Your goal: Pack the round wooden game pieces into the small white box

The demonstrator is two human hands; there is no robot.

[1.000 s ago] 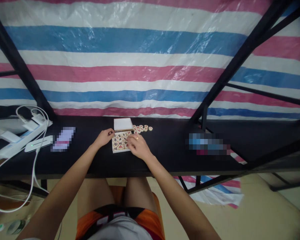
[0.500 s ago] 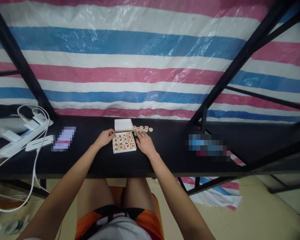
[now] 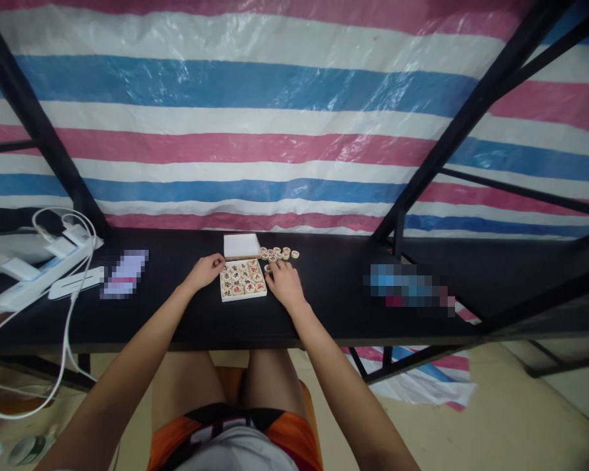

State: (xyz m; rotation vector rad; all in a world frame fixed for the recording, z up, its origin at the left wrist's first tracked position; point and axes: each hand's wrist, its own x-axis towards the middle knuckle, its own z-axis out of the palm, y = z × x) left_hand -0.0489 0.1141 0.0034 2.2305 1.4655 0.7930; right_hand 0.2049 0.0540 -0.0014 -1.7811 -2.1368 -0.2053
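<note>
A shallow white box (image 3: 244, 297) stands on the black table, filled with rows of round wooden Chinese chess pieces (image 3: 236, 275) marked in black and red. My left hand (image 3: 207, 270) is at the box's far left corner with its fingers curled together; what they hold, if anything, is hidden. Just right of the box, my right hand (image 3: 285, 284) is low over the table. One loose piece (image 3: 267, 267) shows between its thumb and forefinger. More loose red-marked pieces (image 3: 278, 254) lie beyond its fingertips.
The white-lined box lid (image 3: 241, 246) lies behind the box. To the left are a blurred phone-like item (image 3: 125, 273), a white flat item (image 3: 77, 283) and a power strip (image 3: 44, 275) with cables. A blurred object (image 3: 407, 284) lies right. Black frame bars (image 3: 442, 157) slant upward.
My right hand has drawn back slightly toward me, and its fingers are more bent at a loose piece beside the box. The left hand stays at the box corner.
</note>
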